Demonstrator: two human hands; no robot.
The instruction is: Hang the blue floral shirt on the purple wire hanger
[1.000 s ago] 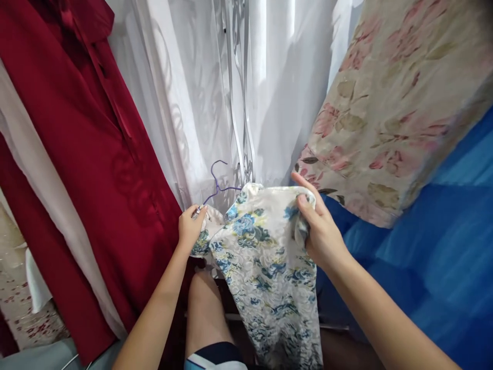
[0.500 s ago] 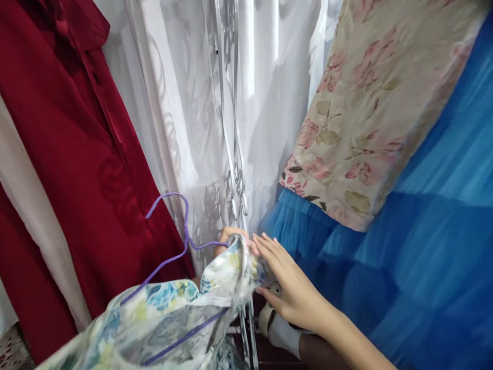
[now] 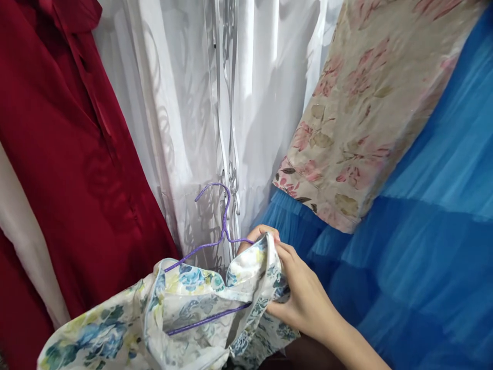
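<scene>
Right hand (image 3: 304,303) is pinched shut on the edge of the blue-flowered dress (image 3: 185,303), fingers curled over the shoulder part. My left hand (image 3: 262,233) is mostly buried behind the fabric. Only a few fingertips peek over the top edge, right next to my right hand, so I honestly can't tell what it's gripping.

The dress is bunched low in front of me. The purple wire hanger (image 3: 224,221) sits inside it, hook poking up out of the neck and the bottom bar showing through the opening.

Behind it all hangs a white sheer curtain (image 3: 185,128), with a red garment (image 3: 69,154) on the left. On the right are a pink-flowered fabric (image 3: 365,103) and blue tulle (image 3: 423,231).
</scene>
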